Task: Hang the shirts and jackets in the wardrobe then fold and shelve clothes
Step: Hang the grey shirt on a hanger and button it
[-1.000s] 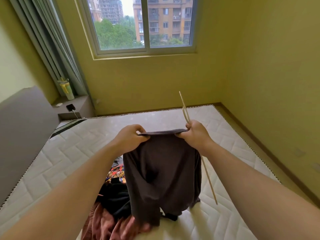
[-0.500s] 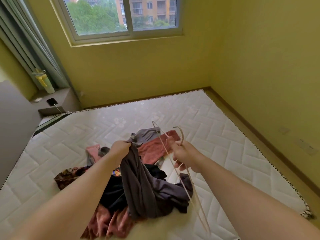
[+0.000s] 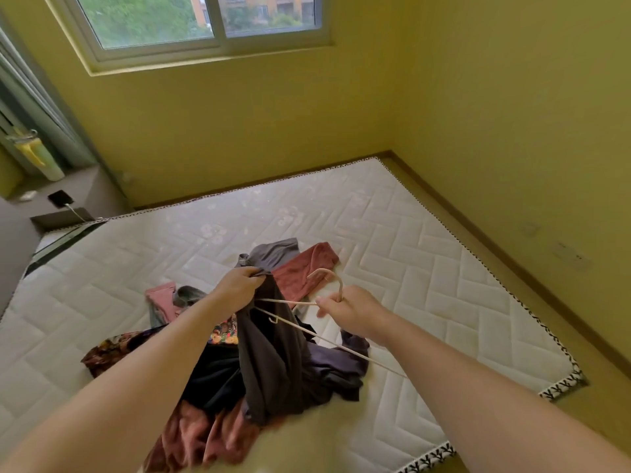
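Note:
My left hand (image 3: 239,288) grips the top of a dark grey shirt (image 3: 273,363), which hangs down onto a pile of clothes (image 3: 211,377) on the mattress. My right hand (image 3: 351,308) holds a thin beige hanger (image 3: 324,339) just below its hook. One hanger arm points left into the shirt's opening beside my left hand; the other slants down to the right. The pile holds rust-red, black, flowered and grey garments.
The bare white quilted mattress (image 3: 409,254) fills the floor between yellow walls. A grey headboard and a bedside ledge (image 3: 68,199) with a phone and a bottle stand at the left. A window (image 3: 205,22) sits above.
My right hand let go of the shirt and turned the hanger level, its arm now at the shirt's opening. The shirt dropped from spread out to bunched in my left hand. The view tilted down.

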`<move>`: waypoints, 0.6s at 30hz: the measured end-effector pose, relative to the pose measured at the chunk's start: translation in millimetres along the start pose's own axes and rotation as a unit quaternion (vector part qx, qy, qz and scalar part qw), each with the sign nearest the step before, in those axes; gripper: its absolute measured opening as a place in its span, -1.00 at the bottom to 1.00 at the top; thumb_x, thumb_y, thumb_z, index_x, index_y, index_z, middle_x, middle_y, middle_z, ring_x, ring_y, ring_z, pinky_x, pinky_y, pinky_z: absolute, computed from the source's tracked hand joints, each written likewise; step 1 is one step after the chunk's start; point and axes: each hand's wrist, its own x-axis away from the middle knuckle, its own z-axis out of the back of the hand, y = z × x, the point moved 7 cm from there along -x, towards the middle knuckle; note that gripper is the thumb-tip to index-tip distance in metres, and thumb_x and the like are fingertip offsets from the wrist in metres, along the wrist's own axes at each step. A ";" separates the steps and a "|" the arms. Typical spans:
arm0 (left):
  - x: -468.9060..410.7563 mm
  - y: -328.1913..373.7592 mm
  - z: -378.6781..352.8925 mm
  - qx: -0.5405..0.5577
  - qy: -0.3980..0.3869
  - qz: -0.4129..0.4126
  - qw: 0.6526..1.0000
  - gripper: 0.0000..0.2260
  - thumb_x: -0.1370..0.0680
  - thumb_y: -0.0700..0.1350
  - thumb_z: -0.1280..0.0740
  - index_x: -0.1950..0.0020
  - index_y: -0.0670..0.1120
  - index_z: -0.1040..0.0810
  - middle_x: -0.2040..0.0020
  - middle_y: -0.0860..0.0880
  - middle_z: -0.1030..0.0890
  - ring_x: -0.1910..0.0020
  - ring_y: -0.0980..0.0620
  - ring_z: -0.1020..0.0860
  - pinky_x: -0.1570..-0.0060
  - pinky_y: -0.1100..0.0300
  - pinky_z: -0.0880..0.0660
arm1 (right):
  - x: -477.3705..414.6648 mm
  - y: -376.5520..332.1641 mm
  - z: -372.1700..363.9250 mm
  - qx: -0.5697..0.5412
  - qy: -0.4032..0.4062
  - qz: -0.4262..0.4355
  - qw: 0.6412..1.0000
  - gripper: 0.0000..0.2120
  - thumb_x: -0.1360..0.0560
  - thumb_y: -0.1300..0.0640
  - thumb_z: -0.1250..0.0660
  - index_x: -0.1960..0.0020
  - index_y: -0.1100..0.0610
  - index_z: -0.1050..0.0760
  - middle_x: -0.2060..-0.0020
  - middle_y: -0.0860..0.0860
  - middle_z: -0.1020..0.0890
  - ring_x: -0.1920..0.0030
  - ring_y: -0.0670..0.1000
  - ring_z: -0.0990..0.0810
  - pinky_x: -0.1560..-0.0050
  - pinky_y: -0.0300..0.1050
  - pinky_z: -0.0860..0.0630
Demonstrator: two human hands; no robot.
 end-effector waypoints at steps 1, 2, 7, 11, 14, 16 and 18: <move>3.5 6.5 -4.2 0.001 -0.017 -0.009 1.000 -0.79 -0.64 -0.11 -0.30 0.11 0.07 -0.68 0.40 0.09 -0.61 0.38 0.07 -0.52 0.37 0.22 -0.37 | -2.2 0.5 2.8 -0.018 0.017 -0.003 1.000 -0.80 -0.58 -0.01 -0.27 0.08 0.02 -0.63 0.35 -0.16 -0.58 0.26 -0.13 -0.52 0.20 -0.17 -0.40; 9.1 13.8 -8.7 0.006 -0.037 -0.018 0.999 -0.72 -0.63 -0.12 -0.30 0.21 0.12 -0.68 0.40 0.12 -0.62 0.35 0.08 -0.54 0.33 0.23 -0.39 | -3.2 0.0 4.9 -0.036 0.030 -0.006 0.999 -0.87 -0.55 0.01 -0.30 0.00 0.01 -0.58 0.27 -0.14 -0.58 0.23 -0.11 -0.53 0.17 -0.15 -0.43; 50.0 56.2 -25.3 0.000 -0.117 -0.099 0.988 -0.72 -0.55 -0.09 -0.27 0.21 0.22 -0.68 0.17 0.14 -0.70 0.05 -0.08 -0.62 -0.04 0.00 -0.50 | -7.8 -14.7 12.6 -0.135 0.075 0.024 0.988 -0.64 -0.41 0.05 -0.34 -0.20 -0.08 -0.48 0.12 -0.11 -0.64 0.20 -0.06 -0.58 0.16 -0.06 -0.52; 77.4 76.5 -25.3 0.027 -0.135 -0.134 0.981 -0.75 -0.41 0.00 -0.22 0.19 0.20 -0.70 0.16 0.13 -0.69 0.09 0.06 -0.61 0.06 0.07 -0.46 | -6.7 -27.1 11.3 -0.280 0.071 0.040 0.957 -0.63 -0.37 0.07 -0.32 -0.18 -0.10 -0.46 0.44 -0.15 -0.55 0.48 -0.16 -0.46 0.48 -0.29 -0.35; 94.1 84.6 -23.7 -0.011 -0.139 -0.168 0.976 -0.81 -0.38 0.00 -0.27 0.15 0.17 -0.67 0.27 0.23 -0.63 0.28 0.25 -0.54 0.27 0.25 -0.37 | -3.1 -38.3 10.2 -0.390 0.058 0.071 0.916 -0.66 -0.44 0.06 -0.31 -0.21 0.01 -0.45 0.49 0.02 -0.51 0.55 -0.05 -0.43 0.58 -0.27 -0.30; 102.1 86.2 -19.3 -0.025 -0.111 -0.196 0.974 -0.84 -0.37 0.03 -0.33 0.14 0.05 -0.65 0.25 0.06 -0.62 0.29 0.15 -0.53 0.26 0.17 -0.40 | -1.6 -45.4 12.4 -0.402 0.079 0.094 0.907 -0.66 -0.50 -0.10 -0.35 -0.20 0.04 -0.45 0.48 0.03 -0.52 0.54 -0.04 -0.43 0.59 -0.24 -0.32; 108.0 88.1 -12.1 -0.029 -0.085 -0.222 0.971 -0.75 -0.39 0.16 -0.40 0.15 -0.01 -0.64 0.26 -0.03 -0.60 0.32 0.09 -0.52 0.28 0.13 -0.44 | -0.5 -51.9 15.3 -0.390 0.115 0.109 0.907 -0.55 -0.48 -0.29 -0.33 -0.17 0.02 -0.45 0.39 0.00 -0.57 0.45 -0.02 -0.51 0.52 -0.17 -0.46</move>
